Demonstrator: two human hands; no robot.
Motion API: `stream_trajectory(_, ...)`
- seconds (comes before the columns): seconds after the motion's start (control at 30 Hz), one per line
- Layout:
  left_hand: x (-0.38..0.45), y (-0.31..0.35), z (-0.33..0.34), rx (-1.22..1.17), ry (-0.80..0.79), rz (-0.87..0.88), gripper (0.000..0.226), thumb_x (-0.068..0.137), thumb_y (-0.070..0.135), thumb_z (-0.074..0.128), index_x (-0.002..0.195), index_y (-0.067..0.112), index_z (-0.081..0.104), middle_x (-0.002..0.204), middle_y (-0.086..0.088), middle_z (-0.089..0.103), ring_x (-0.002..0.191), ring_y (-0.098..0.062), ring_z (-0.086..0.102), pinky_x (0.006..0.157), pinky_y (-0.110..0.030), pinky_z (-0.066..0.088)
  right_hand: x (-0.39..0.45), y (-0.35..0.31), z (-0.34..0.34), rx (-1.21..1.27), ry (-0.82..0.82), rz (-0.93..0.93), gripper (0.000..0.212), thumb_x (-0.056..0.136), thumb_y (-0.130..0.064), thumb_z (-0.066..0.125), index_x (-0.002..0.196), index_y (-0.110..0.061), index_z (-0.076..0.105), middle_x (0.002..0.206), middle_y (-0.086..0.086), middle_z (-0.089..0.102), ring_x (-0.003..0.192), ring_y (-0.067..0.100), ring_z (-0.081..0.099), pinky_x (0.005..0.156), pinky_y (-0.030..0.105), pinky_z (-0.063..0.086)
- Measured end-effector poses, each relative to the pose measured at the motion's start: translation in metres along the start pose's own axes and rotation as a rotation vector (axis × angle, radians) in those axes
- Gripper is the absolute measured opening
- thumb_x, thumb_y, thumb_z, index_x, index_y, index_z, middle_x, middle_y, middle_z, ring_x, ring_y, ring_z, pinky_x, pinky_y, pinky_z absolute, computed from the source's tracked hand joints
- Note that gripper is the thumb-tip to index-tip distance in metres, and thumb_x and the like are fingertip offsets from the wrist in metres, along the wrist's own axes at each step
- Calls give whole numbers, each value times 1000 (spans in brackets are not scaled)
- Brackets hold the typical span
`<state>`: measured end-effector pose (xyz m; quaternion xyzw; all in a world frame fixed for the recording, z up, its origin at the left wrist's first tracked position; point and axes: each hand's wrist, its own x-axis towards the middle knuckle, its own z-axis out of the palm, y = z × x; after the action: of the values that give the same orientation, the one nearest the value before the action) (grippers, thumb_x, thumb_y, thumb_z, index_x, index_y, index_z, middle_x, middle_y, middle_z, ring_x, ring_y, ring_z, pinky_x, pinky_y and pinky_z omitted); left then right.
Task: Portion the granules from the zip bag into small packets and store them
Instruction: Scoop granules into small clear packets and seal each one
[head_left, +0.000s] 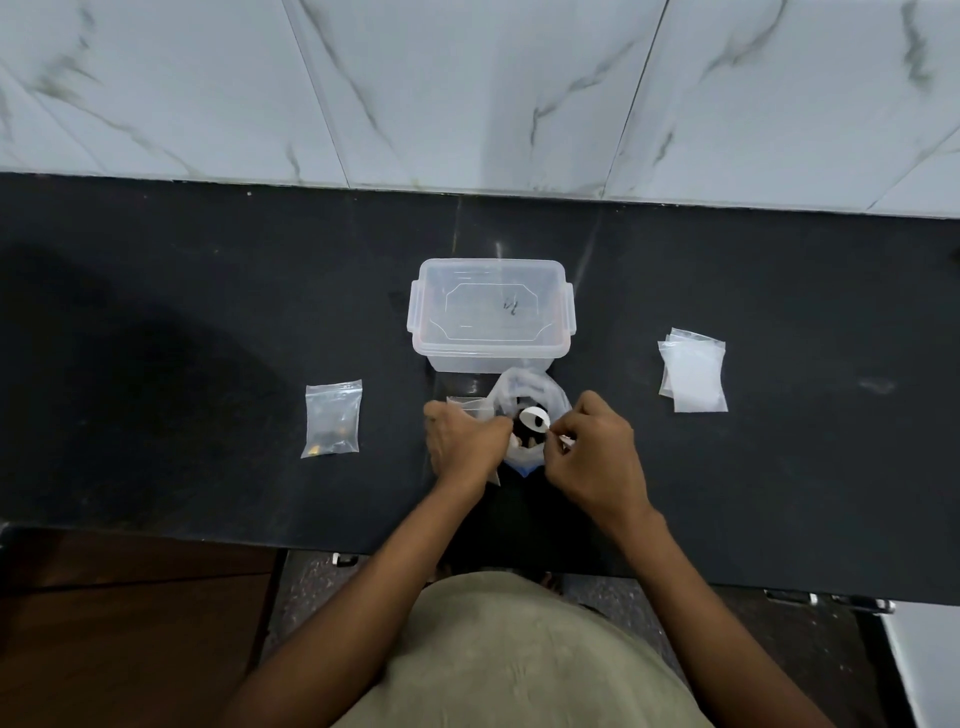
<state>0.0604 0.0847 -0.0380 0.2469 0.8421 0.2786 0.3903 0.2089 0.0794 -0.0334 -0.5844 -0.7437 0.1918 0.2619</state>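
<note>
Scooping step. Zip bag (530, 410) at centre of surface (208, 312), mouth open. Left hand (465, 441) pinches empty small packet (467, 408); right hand (597, 457) grips white scoop (535, 418) over granules (524, 436). Filled packet (332, 418) at 9 o'clock, spare packets (693, 371) at 3, lidded box (491, 314) at 12. Next, probably: tip scoop into packet mouth, steadily.

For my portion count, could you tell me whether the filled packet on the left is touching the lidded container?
Apart. The head view shows bare dark countertop between the filled packet and the lidded container.
</note>
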Motion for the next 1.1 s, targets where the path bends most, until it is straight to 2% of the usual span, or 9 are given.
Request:
stream_trajectory(0.17,0,2,2,-61,-118,-107,56,77,24,70,123,6,44,110,-6,62,99,-28,64,80,-37,57,0,4,7,-48,-57,75,10,75,1,72,65,-2,71,74,5,51,55,22,52,50,41,50)
stream_trajectory(0.33,6,4,10,-350,-258,-175,59,64,9,60,122,2,50,106,-15,67,93,-29,69,71,-38,59,2,6,5,-2,-96,163,13,73,1,72,61,-5,69,72,5,53,58,19,52,51,23,38)
stream_trajectory(0.43,5,2,10,-422,-302,-171,33,77,-3,56,105,11,48,102,-15,63,98,-34,68,82,-49,58,3,7,2,28,-116,254,14,77,-5,72,63,-7,70,78,5,57,64,17,55,54,23,38)
stream_trajectory(0.5,5,0,11,-467,-322,-164,31,78,-6,55,96,18,46,107,-18,64,102,-37,68,90,-54,58,3,7,0,64,-124,314,15,77,-7,72,63,-7,72,77,3,61,66,12,57,57,20,42)
stream_trajectory(0.6,7,-5,14,-504,-350,-159,35,74,-3,58,99,19,47,113,-22,67,102,-39,70,91,-60,57,4,4,-6,186,-145,449,19,77,-3,70,58,-5,72,56,1,67,49,13,63,55,25,55)
stream_trajectory(0.67,8,-5,14,-503,-353,-159,36,75,-2,59,99,21,46,113,-19,66,103,-37,70,92,-60,56,6,3,-11,316,-163,586,18,79,-2,71,61,-2,73,51,5,67,36,14,58,43,26,51)
stream_trajectory(0.8,10,-7,15,-534,-356,-145,37,81,-5,64,101,21,48,115,-17,65,106,-35,68,95,-55,56,7,6,-18,475,-162,765,16,82,-4,76,66,-1,73,54,13,67,35,16,50,43,25,46)
stream_trajectory(0.93,9,-10,15,-590,-373,-157,39,81,-6,67,107,18,50,114,-19,67,105,-37,69,92,-55,58,5,5,-17,421,-115,764,17,81,-3,74,64,-1,73,53,11,68,35,15,53,45,26,50)
stream_trajectory(1.1,8,-11,13,-430,-216,-50,33,85,-3,63,110,15,50,105,-7,63,91,-20,64,69,-29,51,4,-2,-17,443,-86,743,17,81,-5,75,63,-4,74,54,11,68,38,16,56,45,26,51)
